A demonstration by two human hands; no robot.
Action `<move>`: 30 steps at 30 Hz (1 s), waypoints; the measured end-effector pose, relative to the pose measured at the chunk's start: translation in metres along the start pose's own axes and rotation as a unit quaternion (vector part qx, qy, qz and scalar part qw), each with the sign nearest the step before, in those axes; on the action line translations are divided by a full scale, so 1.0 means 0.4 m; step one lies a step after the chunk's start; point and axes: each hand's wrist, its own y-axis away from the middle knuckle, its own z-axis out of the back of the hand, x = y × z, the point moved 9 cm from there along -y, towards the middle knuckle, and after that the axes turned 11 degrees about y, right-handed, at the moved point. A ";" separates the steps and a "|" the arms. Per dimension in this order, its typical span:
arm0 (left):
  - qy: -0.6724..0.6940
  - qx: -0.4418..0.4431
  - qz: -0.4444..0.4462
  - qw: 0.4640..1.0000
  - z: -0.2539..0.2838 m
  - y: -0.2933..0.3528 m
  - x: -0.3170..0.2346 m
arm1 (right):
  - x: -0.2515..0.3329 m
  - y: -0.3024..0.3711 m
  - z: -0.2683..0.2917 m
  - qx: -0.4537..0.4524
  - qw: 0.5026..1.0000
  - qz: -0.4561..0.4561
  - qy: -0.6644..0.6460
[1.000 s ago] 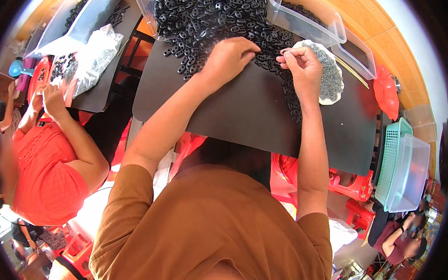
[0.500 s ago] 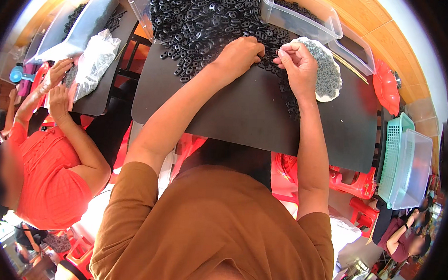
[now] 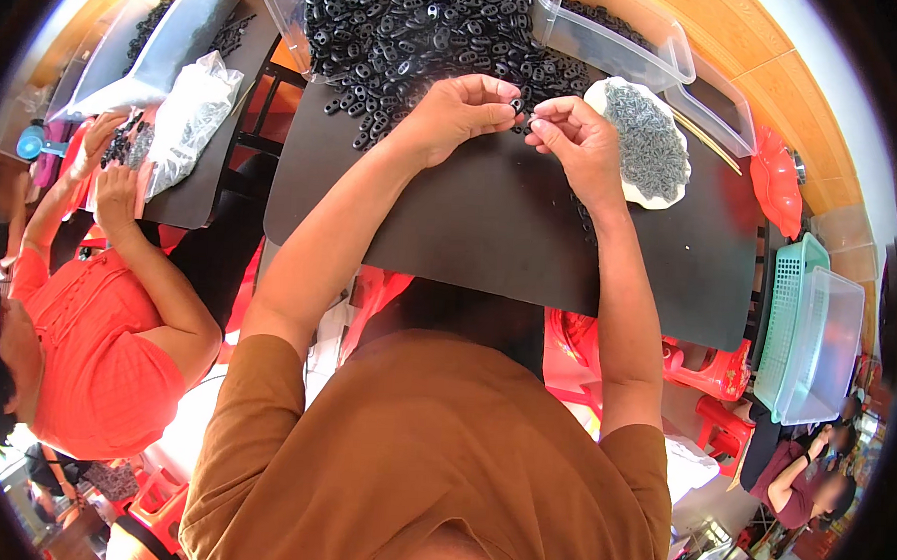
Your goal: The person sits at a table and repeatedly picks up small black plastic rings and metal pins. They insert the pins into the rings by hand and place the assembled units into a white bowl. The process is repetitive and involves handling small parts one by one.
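Observation:
Over the dark table (image 3: 451, 220), my left hand (image 3: 461, 118) pinches a small black oval piece with holes (image 3: 517, 106) between thumb and fingertips. Close beside it, almost touching, my right hand (image 3: 582, 146) is closed in a pinch at the piece's edge. What sits in its fingertips is too small to make out. Beyond my hands spreads a big heap of the same black oval pieces (image 3: 408, 53). Right of my right hand lies a white scalloped dish (image 3: 662, 201) filled with small grey parts (image 3: 650, 144).
Clear plastic bins (image 3: 619, 47) stand behind the heap, with thin sticks (image 3: 710, 143) alongside. A red dish (image 3: 776, 184) and green basket (image 3: 793, 295) are at the right. On the left, a person in red (image 3: 115, 346) works at another table near a plastic bag (image 3: 195, 119).
My left hand has come away from the heap and now shows a black oval piece in its fingertips. My right hand has shifted slightly left and down, toward that piece.

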 end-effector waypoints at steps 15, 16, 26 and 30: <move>-0.060 -0.010 -0.009 0.998 -0.009 0.002 -0.004 | -0.002 -0.001 -0.011 0.001 1.000 0.002 0.003; -0.066 -0.010 -0.009 0.998 -0.010 0.003 -0.005 | -0.002 -0.001 -0.011 0.002 1.000 0.005 0.005; -0.057 -0.005 -0.013 0.998 -0.021 0.009 -0.011 | 0.005 -0.001 -0.009 0.000 1.000 0.006 0.011; -0.067 0.008 -0.028 0.997 -0.025 0.010 -0.013 | 0.008 -0.001 -0.009 -0.001 1.000 0.007 0.025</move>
